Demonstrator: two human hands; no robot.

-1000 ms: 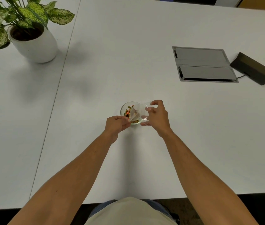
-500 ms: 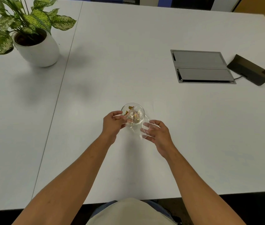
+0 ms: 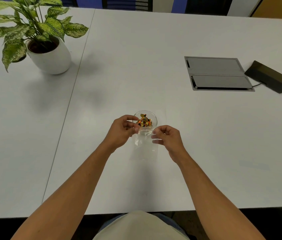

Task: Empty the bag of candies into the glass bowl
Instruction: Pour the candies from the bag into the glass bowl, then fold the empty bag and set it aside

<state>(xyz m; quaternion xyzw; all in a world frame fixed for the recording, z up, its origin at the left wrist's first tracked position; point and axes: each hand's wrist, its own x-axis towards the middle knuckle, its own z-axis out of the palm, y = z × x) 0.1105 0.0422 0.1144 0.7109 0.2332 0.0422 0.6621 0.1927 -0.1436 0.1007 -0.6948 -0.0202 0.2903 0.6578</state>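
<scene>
- Holding a clear plastic bag [image 3: 144, 146] up by its top edge, one corner per hand, so it hangs just on the near side of the glass bowl [image 3: 154, 118]. It looks flat and I can't see anything left inside.
- Left hand [image 3: 122, 131] has thumb and fingers pinched down tight on the bag's upper left corner, right beside the bowl's near-left rim. Can't tell whether it's touching the glass or not.
- Right hand [image 3: 168, 138] is doing the same on the upper right corner, fingers curled in and closed on the plastic, a bit nearer to the person than the bowl.
- The bowl itself sits on the white table [image 3: 136, 75] just past the hands, with a little heap of candies [image 3: 144, 120] in it, orange, gold and dark wrappers.
- Off to the right of the bowl and farther back there's a grey flip-lid panel [image 3: 219, 74] set into the tabletop, both lids shut.
- Just right of that panel, a dark box [image 3: 267, 76] with a cable coming off it.
- Way back and left of the bowl, a leafy potted plant [image 3: 48, 54] in a round white pot.
- A seam in the table [image 3: 71, 94] runs between the plant and the bowl.
</scene>
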